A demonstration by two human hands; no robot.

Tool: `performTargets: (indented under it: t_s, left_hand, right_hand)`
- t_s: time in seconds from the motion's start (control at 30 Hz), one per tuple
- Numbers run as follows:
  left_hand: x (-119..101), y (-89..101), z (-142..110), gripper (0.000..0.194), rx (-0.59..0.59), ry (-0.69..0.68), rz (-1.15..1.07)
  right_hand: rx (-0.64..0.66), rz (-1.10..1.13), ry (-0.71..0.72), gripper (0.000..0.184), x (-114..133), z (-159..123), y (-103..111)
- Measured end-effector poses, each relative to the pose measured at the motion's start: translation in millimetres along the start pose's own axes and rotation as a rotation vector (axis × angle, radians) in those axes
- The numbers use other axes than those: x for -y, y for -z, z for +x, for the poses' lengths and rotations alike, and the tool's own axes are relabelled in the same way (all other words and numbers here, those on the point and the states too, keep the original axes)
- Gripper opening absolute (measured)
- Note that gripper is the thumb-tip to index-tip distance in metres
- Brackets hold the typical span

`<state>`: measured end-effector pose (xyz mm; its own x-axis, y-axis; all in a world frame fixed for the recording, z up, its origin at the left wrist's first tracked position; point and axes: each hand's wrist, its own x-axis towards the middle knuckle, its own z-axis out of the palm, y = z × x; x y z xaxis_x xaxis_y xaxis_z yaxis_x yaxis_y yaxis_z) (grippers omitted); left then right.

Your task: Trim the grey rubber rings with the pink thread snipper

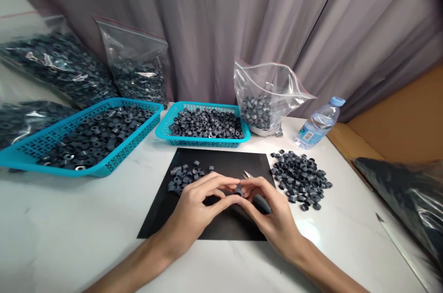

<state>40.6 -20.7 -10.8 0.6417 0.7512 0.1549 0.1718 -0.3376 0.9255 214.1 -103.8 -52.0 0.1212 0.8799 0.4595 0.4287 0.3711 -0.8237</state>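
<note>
Over a black mat (159,214), my left hand (199,203) and my right hand (272,207) meet at the fingertips. Between them they pinch one small dark grey ring-shaped part (238,190), its round opening partly facing me. Both hands are closed on it. Behind my right fingers a pointed metal tool, perhaps tweezers (247,174), shows only its tips; a dark handle-like shape lies beneath that hand. Just left of my left hand sits a small group of similar grey parts (185,175) on the mat.
A loose pile of grey parts (301,177) lies right of the mat. Two blue baskets (204,142) (104,168) hold more. Zip bags (273,80) stand behind, beside a water bottle (318,124). A thin pointed blade (401,249) lies near a cardboard box (398,113) at right.
</note>
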Motion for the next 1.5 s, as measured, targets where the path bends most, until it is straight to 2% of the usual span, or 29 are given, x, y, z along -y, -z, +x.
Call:
performTargets:
  t_s: [0.2, 0.4, 0.6, 0.83, 0.93, 1.13, 1.23, 1.37, 1.5]
  left_hand:
    - [3.1, 2.2, 5.2, 0.017, 0.038, 0.168, -0.239]
    - [0.7, 8.0, 9.9, 0.019, 0.077, 0.179, -0.212]
    - [5.7, -1.1, 4.2, 0.024, 0.124, 0.251, -0.258]
    - [11.5, 5.8, 8.3, 0.023, 0.137, 0.241, -0.255]
    - [9.6, 8.0, 10.4, 0.02, 0.11, 0.262, -0.303]
    - [-6.2, 9.3, 5.0, 0.023, 0.018, 0.427, -0.479]
    - [-14.0, 10.6, 2.9, 0.024, 0.016, 0.479, -0.56]
    - [-16.4, 11.2, 2.9, 0.025, 0.006, 0.496, -0.615]
    - [-12.9, 10.2, 3.0, 0.023, -0.028, 0.471, -0.59]
  right_hand:
    - [-0.003, 0.014, -0.048, 0.017, 3.2, 2.5, 2.9]
    - [-0.002, 0.038, -0.08, 0.015, 3.5, 5.3, 5.0]
    - [0.015, -0.009, -0.079, 0.008, 3.7, 3.2, 3.4]
    - [-0.022, 0.015, -0.116, 0.017, 4.0, 4.4, 2.9]
    - [-0.036, 0.051, -0.14, 0.018, 3.3, 4.4, 2.6]
    - [-0.016, 0.044, -0.144, 0.016, 5.1, 3.9, 2.2]
    - [0.007, 0.077, -0.211, 0.016, 5.8, 4.3, 2.3]
    - [0.012, 0.164, -0.323, 0.019, 2.8, 4.1, 1.7]
    - [0.027, 0.202, -0.327, 0.018, 0.6, 1.9, 1.3]
